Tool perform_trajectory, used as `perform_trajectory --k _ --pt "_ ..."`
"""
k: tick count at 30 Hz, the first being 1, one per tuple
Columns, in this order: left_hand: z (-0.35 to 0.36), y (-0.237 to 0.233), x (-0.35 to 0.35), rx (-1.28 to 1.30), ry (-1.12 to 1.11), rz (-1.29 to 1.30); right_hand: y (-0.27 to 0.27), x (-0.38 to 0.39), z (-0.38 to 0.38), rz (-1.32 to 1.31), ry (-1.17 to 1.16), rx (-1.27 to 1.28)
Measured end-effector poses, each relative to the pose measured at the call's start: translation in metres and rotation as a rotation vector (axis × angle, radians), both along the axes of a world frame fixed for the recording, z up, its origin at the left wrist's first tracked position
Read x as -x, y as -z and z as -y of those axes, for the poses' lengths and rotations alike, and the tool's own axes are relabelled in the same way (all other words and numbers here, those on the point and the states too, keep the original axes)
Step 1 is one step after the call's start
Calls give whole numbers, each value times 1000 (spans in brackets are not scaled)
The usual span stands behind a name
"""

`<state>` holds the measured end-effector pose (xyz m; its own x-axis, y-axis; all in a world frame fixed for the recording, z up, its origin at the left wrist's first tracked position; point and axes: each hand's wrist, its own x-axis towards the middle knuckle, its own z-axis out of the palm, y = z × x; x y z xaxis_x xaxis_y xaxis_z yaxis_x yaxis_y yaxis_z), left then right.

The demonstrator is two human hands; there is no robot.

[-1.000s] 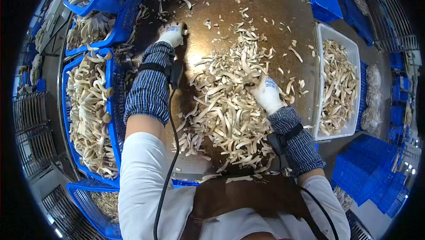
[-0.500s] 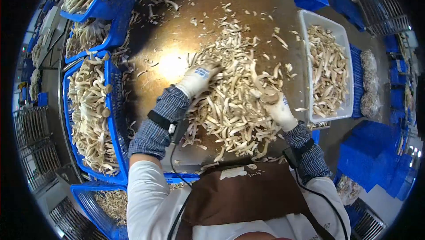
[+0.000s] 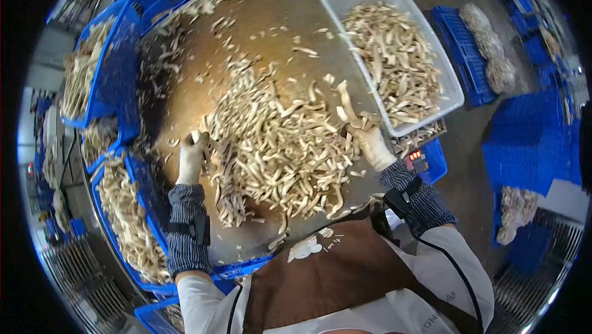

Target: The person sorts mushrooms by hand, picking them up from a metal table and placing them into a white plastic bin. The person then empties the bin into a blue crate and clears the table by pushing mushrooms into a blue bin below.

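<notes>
A heap of pale, long-stemmed mushrooms is spread over the work table. My right hand, in a white glove, is closed on a few mushrooms at the heap's right side, close to the white tub. A long stem sticks up out of its grip, with brownish caps beside it. At the heap's left edge is my left hand, also gloved, with its fingers curled in. Whatever it may hold is too small and blurred to make out.
A white tub of mushrooms stands at the table's right edge. Blue crates filled with mushrooms line the left side. Below the tub sits a device with a red lit display. Stacked blue crates stand farther right.
My head view has turned, so table and tub appear shifted left. My left hand has left the middle of the heap for its left edge. My right hand still grips mushrooms, nearer the tub.
</notes>
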<state>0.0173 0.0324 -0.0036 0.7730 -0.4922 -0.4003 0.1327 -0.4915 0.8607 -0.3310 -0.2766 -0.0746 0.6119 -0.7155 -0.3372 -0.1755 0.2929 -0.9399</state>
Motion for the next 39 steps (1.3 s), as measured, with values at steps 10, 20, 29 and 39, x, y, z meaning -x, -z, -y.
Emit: perform_trajectory --k 10,20,29,39 --pt "313 9 123 213 457 -172 -8 66 120 17 527 -101" --pt "490 36 227 301 848 -404 26 101 211 -108 261 377" --pt "512 63 235 201 665 -329 34 87 204 -183 416 234" --pt "463 18 231 341 742 250 -15 58 166 -282 648 726"
